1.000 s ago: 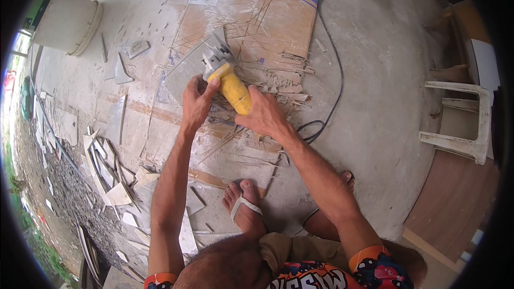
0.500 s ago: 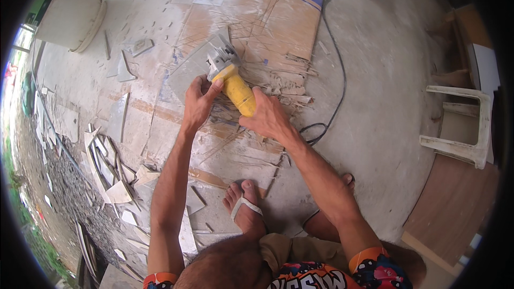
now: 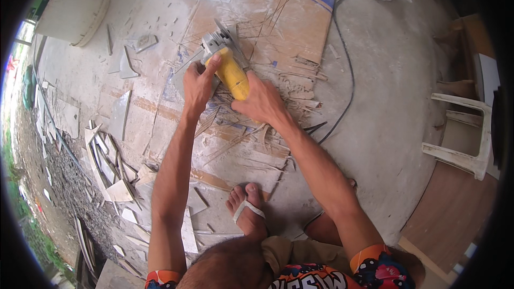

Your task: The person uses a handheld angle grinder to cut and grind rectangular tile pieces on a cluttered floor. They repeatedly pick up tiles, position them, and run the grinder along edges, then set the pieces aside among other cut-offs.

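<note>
An angle grinder (image 3: 232,75) with a yellow body and a grey metal head is held over the scored cardboard. My right hand (image 3: 261,99) wraps round the rear of its body. Up by the head, my left hand (image 3: 198,86) is closed on the grinder, its thumb lying along the yellow casing. A thin grey tile (image 3: 179,79) shows beside and behind my left hand, mostly hidden. I cannot tell whether my left fingers also touch it. Below the grinder, the cardboard sheet (image 3: 300,32) has a torn, frayed middle.
A dark cable (image 3: 349,69) curves over the floor on the right. Broken tile pieces (image 3: 119,191) are heaped at left, near a whitish bucket (image 3: 75,13). A white plastic stool (image 3: 463,155) lies by a brown board (image 3: 450,208). My sandalled foot (image 3: 249,208) stands at the cardboard's near edge.
The grinder and both hands have shifted slightly left and up in the picture. Its head has turned, and less of the grey tile shows. Both hands keep their hold.
</note>
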`<state>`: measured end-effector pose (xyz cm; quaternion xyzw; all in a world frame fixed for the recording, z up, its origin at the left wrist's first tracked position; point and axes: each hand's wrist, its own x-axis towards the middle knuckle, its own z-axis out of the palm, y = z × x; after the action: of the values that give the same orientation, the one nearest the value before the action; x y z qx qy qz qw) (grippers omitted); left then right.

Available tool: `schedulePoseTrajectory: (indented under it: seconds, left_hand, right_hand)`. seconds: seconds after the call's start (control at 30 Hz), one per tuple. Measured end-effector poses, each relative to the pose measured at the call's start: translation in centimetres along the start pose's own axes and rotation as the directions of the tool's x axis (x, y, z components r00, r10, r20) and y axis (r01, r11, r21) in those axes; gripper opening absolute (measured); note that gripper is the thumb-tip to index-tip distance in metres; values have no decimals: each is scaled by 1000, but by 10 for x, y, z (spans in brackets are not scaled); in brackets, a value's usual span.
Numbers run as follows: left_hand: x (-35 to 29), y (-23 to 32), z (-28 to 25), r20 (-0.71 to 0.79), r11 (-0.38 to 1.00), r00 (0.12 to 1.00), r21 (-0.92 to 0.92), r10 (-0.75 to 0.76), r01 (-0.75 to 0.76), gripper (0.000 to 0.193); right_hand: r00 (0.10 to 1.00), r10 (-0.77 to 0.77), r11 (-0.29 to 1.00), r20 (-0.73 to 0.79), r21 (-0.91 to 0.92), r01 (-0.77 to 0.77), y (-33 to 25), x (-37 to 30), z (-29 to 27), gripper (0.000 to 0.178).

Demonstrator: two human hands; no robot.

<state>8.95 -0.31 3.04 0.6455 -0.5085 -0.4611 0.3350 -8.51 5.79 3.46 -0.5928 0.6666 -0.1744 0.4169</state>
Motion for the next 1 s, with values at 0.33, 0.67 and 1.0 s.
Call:
schedulePoseTrajectory:
  seconds: [0.33, 0.67, 1.0]
  left_hand:
    - [23, -12, -2, -44, 999, 999, -47, 13, -15, 71]
    - [37, -16, -5, -73, 998, 997, -59, -13, 9, 74]
    - [29, -14, -3, -55, 999, 998, -38, 23, -25, 75]
  right_hand:
    - [1000, -1, 1000, 12, 14, 1, -9, 19, 2, 57]
    - [999, -30, 999, 30, -14, 31, -14, 30, -1, 59]
    - [1000, -18, 1000, 26, 12, 17, -11, 25, -2, 58]
